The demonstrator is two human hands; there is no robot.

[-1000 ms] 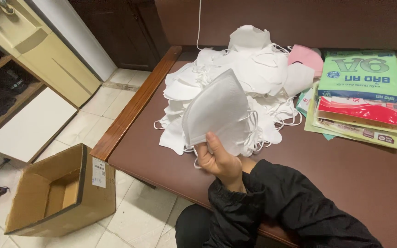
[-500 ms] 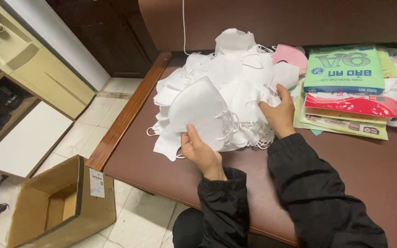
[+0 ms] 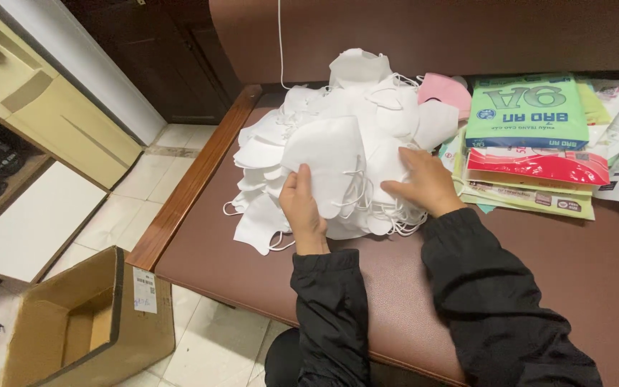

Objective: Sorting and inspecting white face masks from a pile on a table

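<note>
A heap of white face masks [image 3: 367, 107] with thin ear loops lies on a brown padded bench [image 3: 539, 287]. My left hand [image 3: 302, 209] grips one folded white mask [image 3: 327, 161] by its lower edge and holds it against the front of the heap. My right hand [image 3: 424, 183] rests flat on the right side of the heap, fingers spread among the loops. Both arms wear black sleeves. A single pink mask [image 3: 442, 89] lies at the heap's far right.
A stack of flat packets, green [image 3: 528, 115] on top and red [image 3: 539, 166] below, lies to the right of the heap. An open cardboard box [image 3: 73, 326] stands on the tiled floor at lower left. A pale yellow cabinet [image 3: 44, 107] is at far left.
My left hand has lowered the white mask from mid-air onto the front of the heap. My right hand came into view and settled on the heap's right side.
</note>
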